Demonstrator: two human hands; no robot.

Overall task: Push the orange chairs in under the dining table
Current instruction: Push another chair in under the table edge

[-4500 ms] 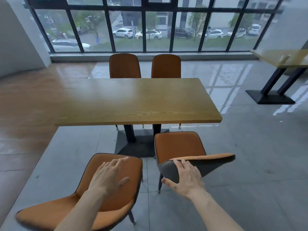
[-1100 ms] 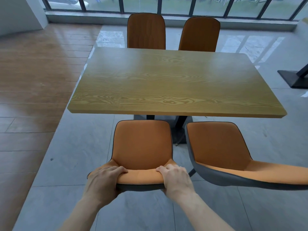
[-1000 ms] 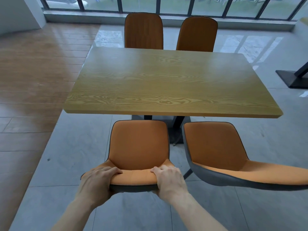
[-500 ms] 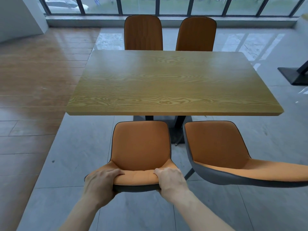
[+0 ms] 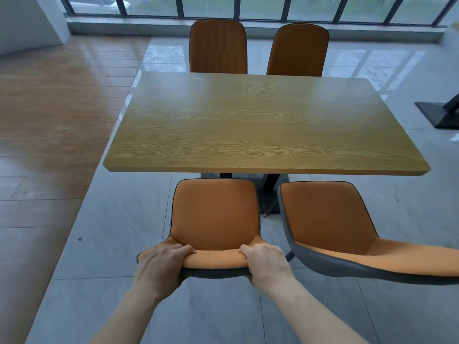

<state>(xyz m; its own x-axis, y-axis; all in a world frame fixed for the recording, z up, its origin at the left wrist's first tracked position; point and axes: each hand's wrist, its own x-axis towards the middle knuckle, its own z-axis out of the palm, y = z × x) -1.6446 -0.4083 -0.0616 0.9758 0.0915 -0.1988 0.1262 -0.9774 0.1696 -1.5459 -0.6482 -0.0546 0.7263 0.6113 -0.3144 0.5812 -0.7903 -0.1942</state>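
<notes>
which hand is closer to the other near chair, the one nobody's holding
Right. The right hand grips the held chair's backrest at the end beside the free chair; the left hand grips the far end.

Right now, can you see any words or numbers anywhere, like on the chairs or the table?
There are none to read.
The wooden dining table shows only grain.
The orange chair held by the left hand and right hand has no label, nor does the chair beside it.
The car outside is too blurred to show any plate.
</notes>
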